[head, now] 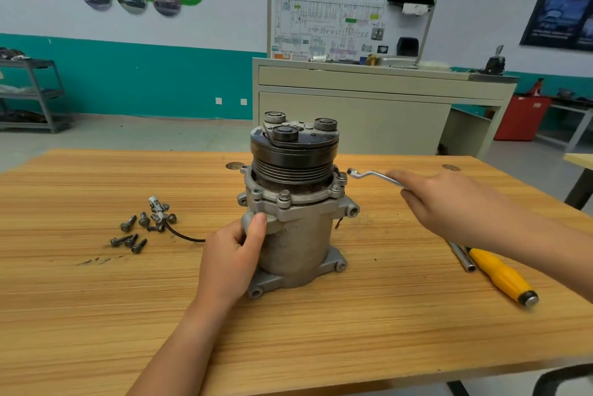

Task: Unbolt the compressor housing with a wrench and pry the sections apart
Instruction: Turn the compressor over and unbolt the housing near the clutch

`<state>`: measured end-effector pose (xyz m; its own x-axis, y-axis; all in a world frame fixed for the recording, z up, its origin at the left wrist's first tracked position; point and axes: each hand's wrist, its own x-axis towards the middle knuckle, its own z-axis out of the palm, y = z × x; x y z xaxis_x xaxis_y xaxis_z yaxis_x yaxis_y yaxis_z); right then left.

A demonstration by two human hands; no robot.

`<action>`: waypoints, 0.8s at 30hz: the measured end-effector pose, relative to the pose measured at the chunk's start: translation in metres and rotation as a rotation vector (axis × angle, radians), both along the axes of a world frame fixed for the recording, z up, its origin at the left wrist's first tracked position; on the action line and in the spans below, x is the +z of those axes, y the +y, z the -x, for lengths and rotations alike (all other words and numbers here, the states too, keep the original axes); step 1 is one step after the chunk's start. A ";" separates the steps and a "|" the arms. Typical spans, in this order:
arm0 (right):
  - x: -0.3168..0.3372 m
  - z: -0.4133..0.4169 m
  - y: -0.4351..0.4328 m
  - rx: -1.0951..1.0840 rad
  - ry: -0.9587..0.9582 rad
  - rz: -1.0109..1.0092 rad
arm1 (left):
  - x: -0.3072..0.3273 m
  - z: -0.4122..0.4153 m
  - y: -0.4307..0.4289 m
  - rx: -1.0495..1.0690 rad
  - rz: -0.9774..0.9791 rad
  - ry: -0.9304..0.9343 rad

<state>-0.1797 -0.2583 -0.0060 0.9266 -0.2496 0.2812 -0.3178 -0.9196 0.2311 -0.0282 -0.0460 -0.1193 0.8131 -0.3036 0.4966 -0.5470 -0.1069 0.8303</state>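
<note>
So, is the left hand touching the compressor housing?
Touching. Head view: the left hand grips the compressor housing, thumb up against its flange. The right hand holds the wrench.

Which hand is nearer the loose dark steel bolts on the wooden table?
Left. The left hand grips the grey metal compressor beside the bolts; the right hand holds a silver wrench beyond it.

A wood-grain worktop (96,315) fills the foreground. Behind it stands a cream cabinet (353,113) carrying an upright wiring-diagram board (327,17) (its print too small to read), with a red bin (521,118) on the floor to its right. A grey metal shelf rack (41,94) stands far left against the teal-banded wall.
</note>
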 end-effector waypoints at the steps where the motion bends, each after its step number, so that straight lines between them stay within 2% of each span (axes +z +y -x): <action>1: -0.001 0.000 0.001 -0.010 0.018 0.015 | 0.000 0.000 0.000 -0.002 0.002 -0.001; 8: 0.003 -0.005 0.011 -0.038 -0.009 0.017 | 0.001 0.002 0.000 -0.010 0.014 0.006; 18: 0.010 -0.002 0.022 -0.066 0.033 -0.104 | 0.009 0.001 0.002 -0.030 -0.037 0.046; 20: 0.015 -0.002 0.027 -0.082 0.084 -0.021 | 0.011 -0.003 0.005 -0.056 -0.059 0.053; 24: 0.025 0.005 0.049 -0.114 0.218 0.298 | 0.015 -0.017 0.010 -0.141 -0.089 0.066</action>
